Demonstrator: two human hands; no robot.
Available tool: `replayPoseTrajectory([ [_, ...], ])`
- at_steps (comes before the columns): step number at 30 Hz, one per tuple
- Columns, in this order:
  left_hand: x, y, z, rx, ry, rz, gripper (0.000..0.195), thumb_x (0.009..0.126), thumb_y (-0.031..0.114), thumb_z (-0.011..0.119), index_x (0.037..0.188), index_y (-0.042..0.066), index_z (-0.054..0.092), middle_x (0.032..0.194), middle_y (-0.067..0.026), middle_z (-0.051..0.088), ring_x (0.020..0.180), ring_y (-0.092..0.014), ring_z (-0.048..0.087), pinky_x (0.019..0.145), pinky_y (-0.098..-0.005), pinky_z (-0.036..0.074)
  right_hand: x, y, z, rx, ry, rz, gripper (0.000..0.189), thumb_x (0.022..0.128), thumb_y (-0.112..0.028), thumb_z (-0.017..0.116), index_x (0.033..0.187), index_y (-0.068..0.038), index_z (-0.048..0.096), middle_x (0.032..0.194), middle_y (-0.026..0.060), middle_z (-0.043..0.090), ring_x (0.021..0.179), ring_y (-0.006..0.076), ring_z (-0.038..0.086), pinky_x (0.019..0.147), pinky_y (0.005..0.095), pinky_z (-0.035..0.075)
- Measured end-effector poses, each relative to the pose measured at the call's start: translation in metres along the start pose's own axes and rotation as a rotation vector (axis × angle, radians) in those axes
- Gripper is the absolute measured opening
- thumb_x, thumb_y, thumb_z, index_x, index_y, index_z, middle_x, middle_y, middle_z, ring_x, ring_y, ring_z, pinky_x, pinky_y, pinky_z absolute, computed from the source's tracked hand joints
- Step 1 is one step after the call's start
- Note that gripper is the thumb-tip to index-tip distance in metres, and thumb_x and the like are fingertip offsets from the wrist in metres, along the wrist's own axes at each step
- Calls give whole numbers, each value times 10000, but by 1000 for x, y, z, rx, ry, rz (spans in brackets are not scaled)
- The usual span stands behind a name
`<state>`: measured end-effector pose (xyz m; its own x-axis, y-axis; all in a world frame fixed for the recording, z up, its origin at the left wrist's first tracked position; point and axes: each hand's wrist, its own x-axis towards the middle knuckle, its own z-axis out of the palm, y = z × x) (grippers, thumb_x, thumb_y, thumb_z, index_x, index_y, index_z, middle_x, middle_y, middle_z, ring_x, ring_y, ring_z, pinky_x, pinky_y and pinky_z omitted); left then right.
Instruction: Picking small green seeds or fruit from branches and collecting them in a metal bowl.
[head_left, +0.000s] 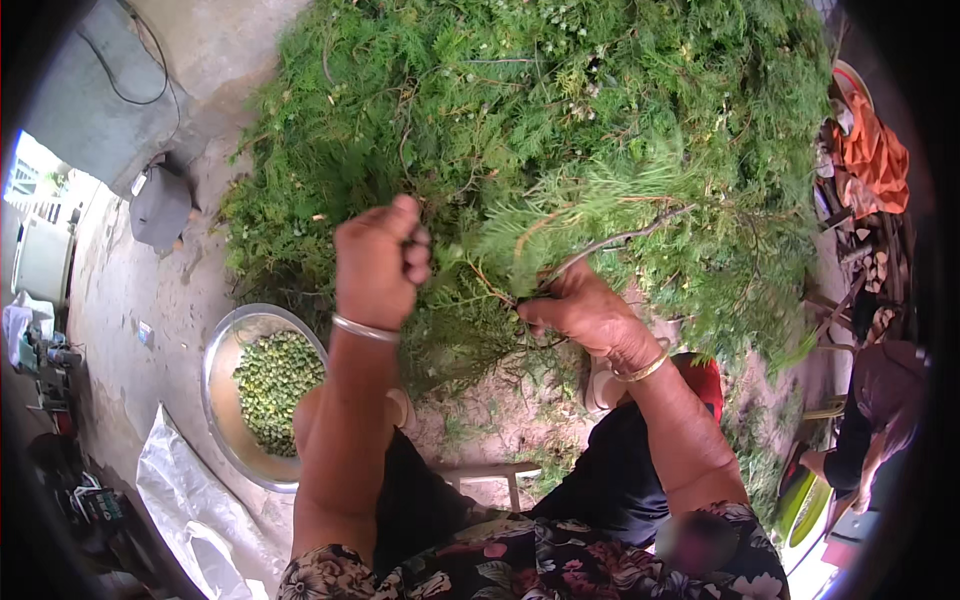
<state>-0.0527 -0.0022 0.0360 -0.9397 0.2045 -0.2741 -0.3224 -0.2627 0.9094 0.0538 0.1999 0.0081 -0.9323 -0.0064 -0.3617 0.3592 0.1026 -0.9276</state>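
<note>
My right hand (581, 311) grips a cut arborvitae-like evergreen branch (619, 240), its woody stem slanting up to the right and its leafy sprays blurred. To the left, my left hand (382, 251) is raised with curled fingers; nothing shows in it, and its palm is turned out of sight. Beyond both hands spreads a large heap of green evergreen branches (480, 112), dotted with small pale cones. Beside my left forearm, a wide metal basin (217, 420) contains many small green cone-like pieces (277, 386), partly hidden by my arm and knee.
A white plastic sheet or sack (187, 495) lies left of my legs. Farther left is a grey covered object (160, 206). Firewood (874, 262) and an orange bag (874, 157) stand at right. Another person (889, 397) is near a green basin (806, 506). A low stool-like frame (491, 474) shows between my legs.
</note>
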Motion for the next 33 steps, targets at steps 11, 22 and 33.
replayPoseTrajectory([
  [11,-29,-25,28,685,-397,573,108,726,-7,657,808,-28,592,686,-69,604,530,-112,519,487,-226,402,10,-11,-2,111,104,-29,85,770,-66,611,736,9,632,614,35,599,495,90,516,439,238,391],
  [22,-24,-53,30,1039,-338,742,150,693,36,665,760,-45,558,640,-165,544,528,-261,534,501,-335,402,18,-6,11,171,166,-148,99,753,-67,611,734,27,637,603,42,589,438,89,472,382,250,358],
  [33,-37,-17,27,294,-293,5,77,813,30,541,812,-21,597,661,-33,557,504,-89,476,429,-242,365,11,-25,6,269,75,-140,77,769,-37,626,764,38,611,635,54,596,534,98,528,509,248,428],
])
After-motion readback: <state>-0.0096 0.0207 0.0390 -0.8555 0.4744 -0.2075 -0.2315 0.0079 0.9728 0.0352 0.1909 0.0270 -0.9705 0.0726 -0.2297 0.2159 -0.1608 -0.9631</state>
